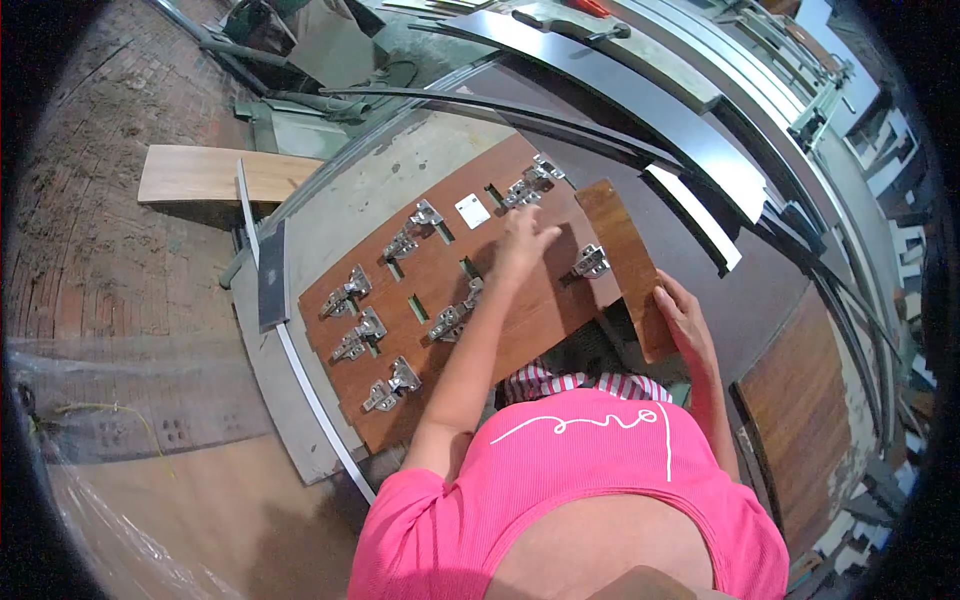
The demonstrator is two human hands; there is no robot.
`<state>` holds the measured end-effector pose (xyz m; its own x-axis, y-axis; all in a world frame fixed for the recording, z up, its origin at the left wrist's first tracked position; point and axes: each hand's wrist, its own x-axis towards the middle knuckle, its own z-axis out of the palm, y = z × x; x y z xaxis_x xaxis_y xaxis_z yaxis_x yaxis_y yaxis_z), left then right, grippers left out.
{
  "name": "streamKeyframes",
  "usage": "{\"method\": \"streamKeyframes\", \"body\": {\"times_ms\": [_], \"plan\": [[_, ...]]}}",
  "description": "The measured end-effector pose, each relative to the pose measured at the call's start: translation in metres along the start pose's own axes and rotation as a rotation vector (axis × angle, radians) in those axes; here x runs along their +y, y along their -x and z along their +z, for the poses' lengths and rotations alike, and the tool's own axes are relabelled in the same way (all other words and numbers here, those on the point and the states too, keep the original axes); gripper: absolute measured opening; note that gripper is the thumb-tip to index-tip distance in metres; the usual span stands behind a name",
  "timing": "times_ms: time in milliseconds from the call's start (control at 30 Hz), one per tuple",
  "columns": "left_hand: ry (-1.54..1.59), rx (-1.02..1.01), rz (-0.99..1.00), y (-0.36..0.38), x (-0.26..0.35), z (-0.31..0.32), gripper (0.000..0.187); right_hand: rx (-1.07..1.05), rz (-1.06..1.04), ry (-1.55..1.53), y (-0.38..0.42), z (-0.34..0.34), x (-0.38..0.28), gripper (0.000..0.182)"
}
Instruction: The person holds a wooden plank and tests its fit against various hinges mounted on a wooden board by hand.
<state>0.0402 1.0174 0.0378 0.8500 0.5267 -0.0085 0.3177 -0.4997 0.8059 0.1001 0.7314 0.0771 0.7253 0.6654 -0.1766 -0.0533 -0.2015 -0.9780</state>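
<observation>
My left hand (526, 243) reaches over a brown wooden board (540, 300), its fingers apart and its fingertips right by a metal cabinet hinge (527, 187) near the board's far edge. A narrow wooden panel (625, 260) stands on edge at the board's right side, gripped along its outer edge by my right hand (682, 315). Just left of that panel sits another hinge (590, 262). More metal hinges (347, 292) are spread across the board in rows, several with dark green strips (418, 308) beside them. A small white card (472, 210) lies near my left hand.
Beneath the board is a grey worktable (385, 175). Long dark metal strips (560, 125) and a hammer (590, 33) lie along the far side. A loose wooden plank (220, 173) is at left, another wooden panel (800, 440) at right, and clear plastic sheeting (130, 520) lower left.
</observation>
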Motion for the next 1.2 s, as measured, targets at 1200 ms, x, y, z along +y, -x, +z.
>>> {"method": "streamKeyframes", "body": {"times_ms": [1200], "plan": [[-0.413, 0.511, -0.182, 0.046, -0.172, -0.146, 0.027, -0.298, 0.042, -0.113, -0.095, 0.232, 0.006, 0.046]]}}
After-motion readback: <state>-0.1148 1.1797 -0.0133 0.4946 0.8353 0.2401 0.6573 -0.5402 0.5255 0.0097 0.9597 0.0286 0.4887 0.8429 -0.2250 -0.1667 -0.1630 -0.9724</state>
